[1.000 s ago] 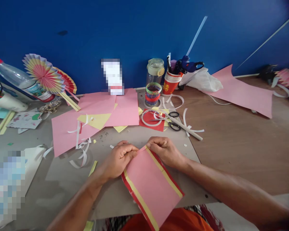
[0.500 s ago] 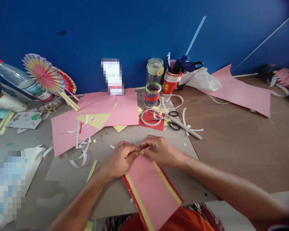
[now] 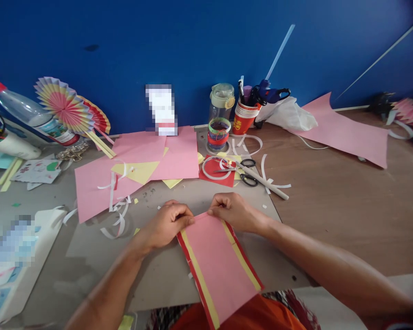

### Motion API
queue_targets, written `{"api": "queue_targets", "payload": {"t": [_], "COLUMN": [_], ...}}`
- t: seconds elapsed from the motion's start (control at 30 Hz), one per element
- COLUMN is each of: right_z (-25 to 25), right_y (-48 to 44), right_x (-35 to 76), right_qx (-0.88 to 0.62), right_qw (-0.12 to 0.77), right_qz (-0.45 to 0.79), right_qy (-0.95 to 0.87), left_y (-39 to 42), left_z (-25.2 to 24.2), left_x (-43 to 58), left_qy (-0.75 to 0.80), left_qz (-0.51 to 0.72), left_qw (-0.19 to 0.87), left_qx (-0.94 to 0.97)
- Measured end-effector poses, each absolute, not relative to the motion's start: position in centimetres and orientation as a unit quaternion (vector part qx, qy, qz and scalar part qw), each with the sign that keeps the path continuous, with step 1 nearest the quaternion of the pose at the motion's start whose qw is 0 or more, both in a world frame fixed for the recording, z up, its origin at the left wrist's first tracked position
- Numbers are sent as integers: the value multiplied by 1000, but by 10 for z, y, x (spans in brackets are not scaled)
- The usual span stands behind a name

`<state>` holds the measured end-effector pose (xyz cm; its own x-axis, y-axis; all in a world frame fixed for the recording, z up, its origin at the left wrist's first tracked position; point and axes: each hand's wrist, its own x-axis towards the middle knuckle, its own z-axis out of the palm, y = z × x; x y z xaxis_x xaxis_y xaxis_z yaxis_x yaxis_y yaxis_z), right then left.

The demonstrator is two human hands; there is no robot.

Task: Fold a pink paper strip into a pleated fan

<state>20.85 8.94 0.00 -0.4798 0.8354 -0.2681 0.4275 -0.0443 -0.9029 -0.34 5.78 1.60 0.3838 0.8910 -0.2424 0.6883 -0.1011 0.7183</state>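
A long sheet of pink paper (image 3: 220, 266), bordered along both sides by yellow and red strips, slopes from the table toward my lap. Its far edge shows a narrow folded band. My left hand (image 3: 168, 224) pinches the left end of that edge between thumb and fingers. At the right end, my right hand (image 3: 234, 213) grips the edge the same way, thumb toward me. Between the two hands a short stretch of the edge is uncovered. Black-handled scissors (image 3: 248, 174) lie beyond my right hand, on red and yellow scraps.
Pink sheets (image 3: 179, 156) with white paper strips lie beyond my left hand. A clear bottle (image 3: 220, 119) and a red paper cup (image 3: 244, 119) holding tools stand at the blue partition. Folded paper fans (image 3: 65, 110) lean at the left, by a plastic bottle (image 3: 30, 110).
My hands have moved apart along the far edge, from nearly touching at its middle to its two ends. The edge between them now shows.
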Motion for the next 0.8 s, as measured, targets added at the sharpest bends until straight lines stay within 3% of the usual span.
{"api": "queue_targets", "payload": {"t": [0.4, 0.8], "right_z": [5, -1], "right_y": [89, 88], "right_x": [211, 210], "right_qx": [-448, -490], "right_qw": [214, 178], "right_qz": [478, 487], "right_qy": [-724, -700], "left_y": [61, 60], "left_z": [13, 2], "left_x": [-14, -17], "left_qy": [479, 581], "left_qz": [98, 100], "left_qw": [398, 459], "left_qx": [776, 665]}}
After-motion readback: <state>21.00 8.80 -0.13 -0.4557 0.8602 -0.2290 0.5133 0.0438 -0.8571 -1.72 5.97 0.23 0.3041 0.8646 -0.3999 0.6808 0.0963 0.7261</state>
